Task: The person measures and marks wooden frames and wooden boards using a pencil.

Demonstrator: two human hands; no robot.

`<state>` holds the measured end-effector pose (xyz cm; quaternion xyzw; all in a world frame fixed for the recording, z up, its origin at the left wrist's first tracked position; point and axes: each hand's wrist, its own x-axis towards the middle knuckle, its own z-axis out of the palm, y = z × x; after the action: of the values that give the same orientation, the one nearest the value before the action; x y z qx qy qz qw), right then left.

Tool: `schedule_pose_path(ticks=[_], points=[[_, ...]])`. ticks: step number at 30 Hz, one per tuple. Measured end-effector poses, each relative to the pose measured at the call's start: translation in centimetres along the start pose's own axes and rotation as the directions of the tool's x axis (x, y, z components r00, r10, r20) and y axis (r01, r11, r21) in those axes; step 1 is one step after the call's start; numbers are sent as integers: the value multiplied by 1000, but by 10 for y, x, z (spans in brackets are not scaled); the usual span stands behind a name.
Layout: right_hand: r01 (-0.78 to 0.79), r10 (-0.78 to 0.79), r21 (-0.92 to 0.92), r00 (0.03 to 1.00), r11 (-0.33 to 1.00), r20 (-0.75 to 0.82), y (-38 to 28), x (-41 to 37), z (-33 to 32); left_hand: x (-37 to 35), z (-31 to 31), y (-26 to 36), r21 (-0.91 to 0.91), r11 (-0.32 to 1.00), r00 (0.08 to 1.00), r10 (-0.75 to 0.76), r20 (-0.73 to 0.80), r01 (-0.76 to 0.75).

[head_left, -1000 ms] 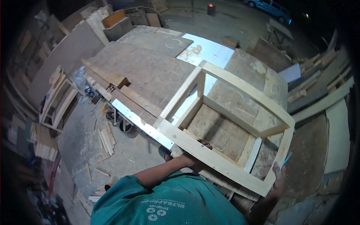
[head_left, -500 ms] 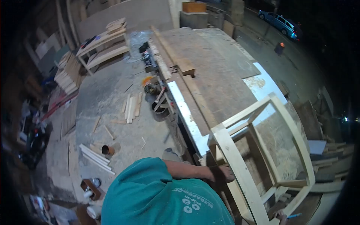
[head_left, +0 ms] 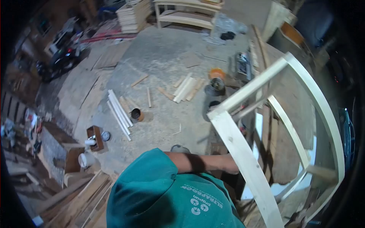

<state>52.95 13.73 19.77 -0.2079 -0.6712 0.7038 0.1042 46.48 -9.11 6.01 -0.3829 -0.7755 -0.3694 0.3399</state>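
A pale wooden frame (head_left: 243,152) of joined bars, with a curved outer side, stands tilted at the right. My left hand (head_left: 231,164) is at its long near bar, on the side facing my body. The fingers go behind the bar and are mostly hidden; the hand moves together with the frame. My right hand cannot be made out at the lower right, where the frame's lower end leaves the picture. The green shirt (head_left: 171,201) on my body fills the bottom middle.
Behind the frame is a long workbench (head_left: 283,152). Wood strips (head_left: 184,89), white strips (head_left: 118,114) and a brown can (head_left: 137,114) lie on the floor. An orange-rimmed bucket (head_left: 216,74) stands by the bench. A wooden box (head_left: 95,137) and planks (head_left: 81,197) are at the left.
The view has swung left. The frame has been lifted and turned off its place over the bench, with my left hand still at it. The right hand at the lower right no longer shows.
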Motion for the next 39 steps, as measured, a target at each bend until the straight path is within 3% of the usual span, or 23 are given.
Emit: schedule_pose_path(ticks=[2,5,7,10,13,14,15,16,17,18,21,26,29,33,34,35,36,37,39], points=[[24,-25,14,993,1000,112,-19,14,61,-68,19,-57,40,982,983,-185,5,185],[64,-85,82,950,995,300,-62,29,144,-80,-94,-86,374,890,924,-343,170,261],[62,-116,139,898,988,425,-90,28,197,-89,-159,-84,354,834,804,-526,279,422],[34,-116,146,789,989,604,-115,17,283,-101,-218,-103,289,720,645,-694,320,631],[168,-143,45,628,985,765,-112,4,369,-82,-268,-106,-274,633,677,-728,106,724],[197,-143,28,599,980,788,-106,2,395,-67,-289,-88,-562,570,714,-698,54,599],[226,-143,15,563,974,814,-99,3,421,-59,-300,-84,-834,354,687,-725,42,424],[224,-121,3,513,975,850,-95,5,446,-53,-310,-84,-980,101,659,-751,39,173],[220,-98,-7,460,975,882,-90,7,470,-50,-317,-88,-982,-153,633,-773,48,-113],[189,-62,-32,470,981,881,-82,10,491,-47,-320,-94,-993,18,536,-840,-81,-121],[116,62,-134,481,984,875,-49,43,554,-43,-337,-142,-967,-92,208,-977,41,-240],[-134,265,-230,562,964,783,-9,87,642,-44,-383,-231,-997,-75,200,-978,68,-27],[-303,356,-221,530,927,770,22,114,701,-46,-424,-290,-990,-132,170,-976,139,53],[-140,287,-273,720,952,632,77,132,799,-97,-461,-410,-979,-203,108,-974,200,-14],[-15,207,-291,739,957,641,99,142,815,-117,-469,-450,-976,-213,75,-975,210,-42],[136,44,-195,701,971,711,139,167,823,-140,-479,-495,-973,-222,43,-975,220,-65],[18,192,-306,743,952,641,165,179,829,-167,-488,-541,-964,-246,29,-969,244,-100],[77,213,-417,768,906,604,175,173,829,-201,-493,-585,-954,-270,-12,-962,273,-132],[298,202,-511,673,806,711,220,187,803,-263,-498,-672,-928,-320,-77,-937,340,-193]])
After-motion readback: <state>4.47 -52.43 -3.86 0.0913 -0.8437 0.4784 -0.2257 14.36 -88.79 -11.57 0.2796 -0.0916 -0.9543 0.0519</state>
